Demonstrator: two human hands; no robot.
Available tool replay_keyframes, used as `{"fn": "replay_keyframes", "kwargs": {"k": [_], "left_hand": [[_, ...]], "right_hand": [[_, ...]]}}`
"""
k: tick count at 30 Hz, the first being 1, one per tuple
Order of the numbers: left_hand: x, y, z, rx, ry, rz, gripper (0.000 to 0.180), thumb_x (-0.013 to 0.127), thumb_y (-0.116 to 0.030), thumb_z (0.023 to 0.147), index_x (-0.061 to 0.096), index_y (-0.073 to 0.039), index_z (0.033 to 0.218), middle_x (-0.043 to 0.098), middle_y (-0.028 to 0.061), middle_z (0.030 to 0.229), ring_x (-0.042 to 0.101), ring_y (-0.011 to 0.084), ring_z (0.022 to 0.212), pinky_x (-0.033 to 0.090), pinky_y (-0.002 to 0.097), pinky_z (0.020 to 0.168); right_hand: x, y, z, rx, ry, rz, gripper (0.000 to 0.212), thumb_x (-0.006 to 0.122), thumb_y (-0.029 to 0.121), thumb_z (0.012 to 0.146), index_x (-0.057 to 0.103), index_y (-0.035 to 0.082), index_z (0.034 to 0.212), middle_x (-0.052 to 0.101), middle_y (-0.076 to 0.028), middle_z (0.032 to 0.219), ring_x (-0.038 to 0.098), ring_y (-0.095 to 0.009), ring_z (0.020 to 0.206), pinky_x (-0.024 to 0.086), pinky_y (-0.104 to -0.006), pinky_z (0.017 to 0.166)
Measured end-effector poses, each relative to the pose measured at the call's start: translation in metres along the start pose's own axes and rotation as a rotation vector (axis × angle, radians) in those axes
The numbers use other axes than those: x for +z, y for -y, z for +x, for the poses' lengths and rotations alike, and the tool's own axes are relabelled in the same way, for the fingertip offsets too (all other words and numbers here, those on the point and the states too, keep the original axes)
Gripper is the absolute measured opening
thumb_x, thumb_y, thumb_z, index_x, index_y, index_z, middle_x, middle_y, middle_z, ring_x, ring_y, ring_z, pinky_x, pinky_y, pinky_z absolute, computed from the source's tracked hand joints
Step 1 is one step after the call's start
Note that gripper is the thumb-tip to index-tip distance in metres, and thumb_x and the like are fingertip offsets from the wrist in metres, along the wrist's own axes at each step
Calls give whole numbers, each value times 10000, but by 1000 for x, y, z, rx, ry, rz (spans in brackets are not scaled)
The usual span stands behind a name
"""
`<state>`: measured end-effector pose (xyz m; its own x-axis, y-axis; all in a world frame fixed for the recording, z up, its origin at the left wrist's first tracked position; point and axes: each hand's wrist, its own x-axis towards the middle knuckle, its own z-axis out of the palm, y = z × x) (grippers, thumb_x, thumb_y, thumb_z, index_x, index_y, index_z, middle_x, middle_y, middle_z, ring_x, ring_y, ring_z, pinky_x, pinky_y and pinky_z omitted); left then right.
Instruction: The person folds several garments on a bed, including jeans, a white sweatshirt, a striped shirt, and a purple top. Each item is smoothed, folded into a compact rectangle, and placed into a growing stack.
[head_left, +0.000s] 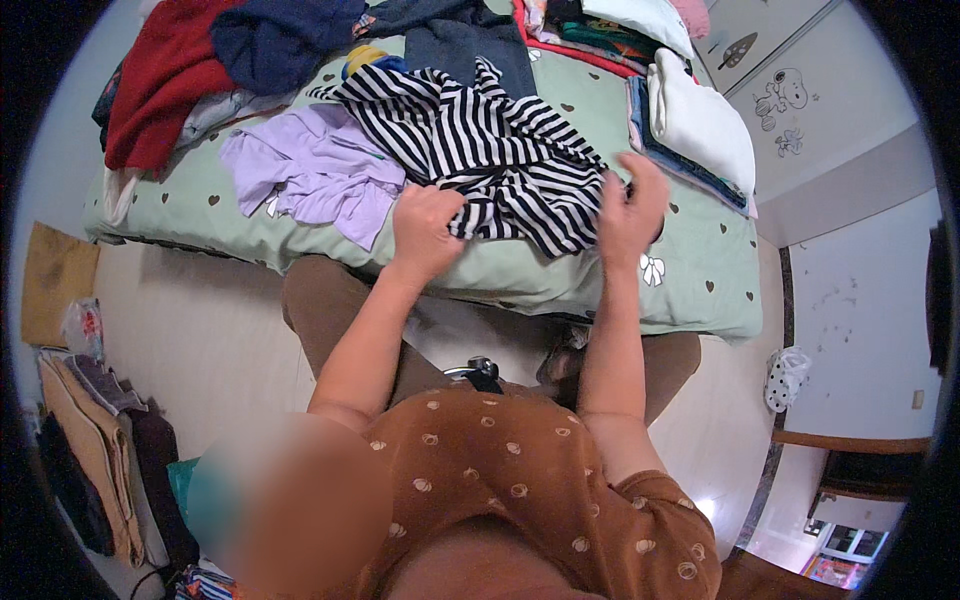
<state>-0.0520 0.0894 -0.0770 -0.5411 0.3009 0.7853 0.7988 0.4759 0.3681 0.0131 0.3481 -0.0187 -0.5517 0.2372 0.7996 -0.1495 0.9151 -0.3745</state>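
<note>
A black-and-white striped garment (480, 140) lies crumpled on the bed in front of me. My left hand (425, 228) is closed on its near left edge, bunching the cloth. At the garment's right edge is my right hand (634, 212), slightly blurred, its bent fingers and thumb apart; whether it touches the cloth I cannot tell. A crumpled lilac garment (310, 168) rests left of the striped one, close to my left hand.
Green bedding (520, 275) covers the bed. Beyond lie a red garment (175, 85), a navy one (285, 50) and dark grey cloth (480, 55). Folded white clothing (700, 120) tops a pile at right. Folded textiles (95, 440) stand at lower left.
</note>
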Motion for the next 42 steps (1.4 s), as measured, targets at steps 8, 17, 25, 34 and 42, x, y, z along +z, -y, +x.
{"fn": "replay_keyframes", "kwargs": {"k": [8, 17, 25, 34, 42], "left_hand": [[8, -6, -3, -57, -50, -98, 151, 730, -159, 679, 596, -91, 701, 581, 79, 633, 562, 291, 621, 385, 408, 605], [6, -1, -7, -400, -127, -273, 126, 718, -115, 706, 657, -51, 796, 624, 147, 698, 586, 365, 669, 429, 427, 604], [4, 1, -6, -197, 12, -144, 152, 722, -182, 702, 671, -72, 793, 637, 124, 707, 596, 344, 677, 424, 413, 614], [1, 2, -6, -210, -19, -118, 170, 711, -191, 694, 592, -71, 686, 581, 143, 619, 581, 361, 633, 396, 452, 593], [-5, -3, -3, -234, 76, -65, 140, 715, -195, 713, 679, -93, 803, 663, 128, 730, 623, 351, 703, 461, 448, 650]], "right_hand": [[91, 69, -2, 26, 514, 95, 511, 741, 229, 765, 613, 99, 1242, 589, -145, 1186, 643, -320, 961, 526, -404, 836], [123, 13, -9, 615, 403, 759, 143, 600, 107, 910, 673, -7, 863, 684, -50, 787, 622, -127, 689, 500, -272, 687], [113, 46, -6, 87, 529, 162, 180, 672, 213, 801, 693, 99, 939, 668, -111, 1013, 646, -337, 943, 515, -422, 839], [88, -3, -9, 971, 102, 1415, 254, 519, 174, 945, 662, 33, 1102, 706, -89, 960, 691, -250, 900, 568, -352, 769], [40, -56, -13, 833, -200, 1616, 405, 493, 316, 942, 629, 12, 1173, 676, -168, 1143, 666, -295, 1024, 568, -439, 911]]}}
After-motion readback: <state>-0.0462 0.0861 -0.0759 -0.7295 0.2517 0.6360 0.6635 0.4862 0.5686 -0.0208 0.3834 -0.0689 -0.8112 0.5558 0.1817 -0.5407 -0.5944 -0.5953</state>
